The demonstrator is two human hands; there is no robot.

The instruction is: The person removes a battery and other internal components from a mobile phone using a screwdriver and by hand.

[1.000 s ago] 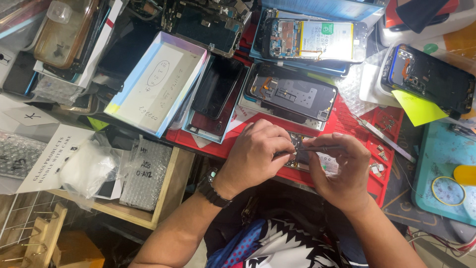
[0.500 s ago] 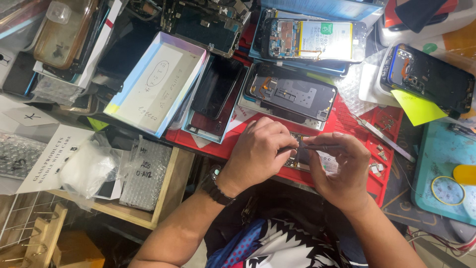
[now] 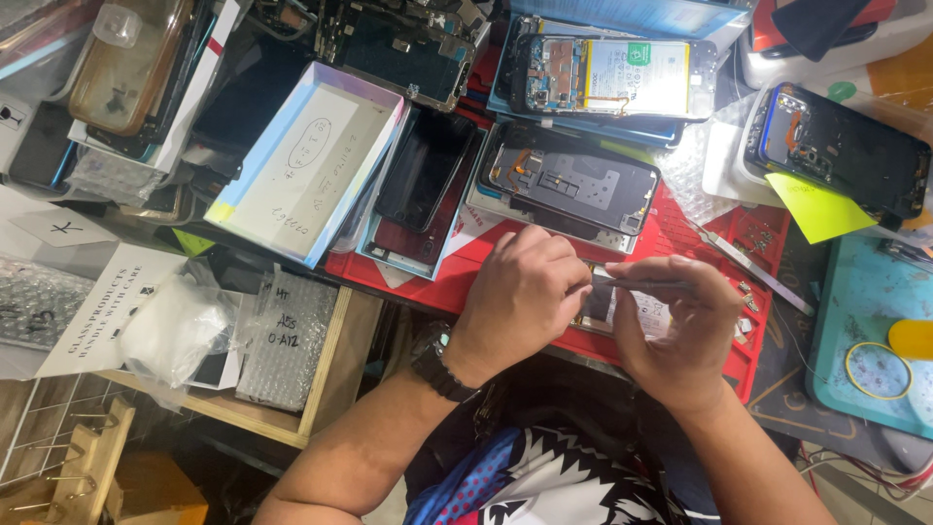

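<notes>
My left hand (image 3: 520,292), with a black wristwatch (image 3: 442,362) on its wrist, is curled over a small opened phone part (image 3: 595,303) lying on the red work mat (image 3: 671,224) and grips its left side. My right hand (image 3: 680,326) pinches a thin metal tool (image 3: 649,285) whose tip points left onto that part. Most of the part is hidden under my fingers.
Several opened phones and dark screens lie beyond my hands: one with a metal plate (image 3: 569,185), one with a white battery (image 3: 607,78), one (image 3: 841,146) with a yellow sticky note. A pale box lid (image 3: 306,175) lies left; a teal mat (image 3: 865,331) right; tweezers (image 3: 748,267) on the red mat.
Both hands stay over the same part with only slight finger shifts; the tool now lies more level between my right fingers.
</notes>
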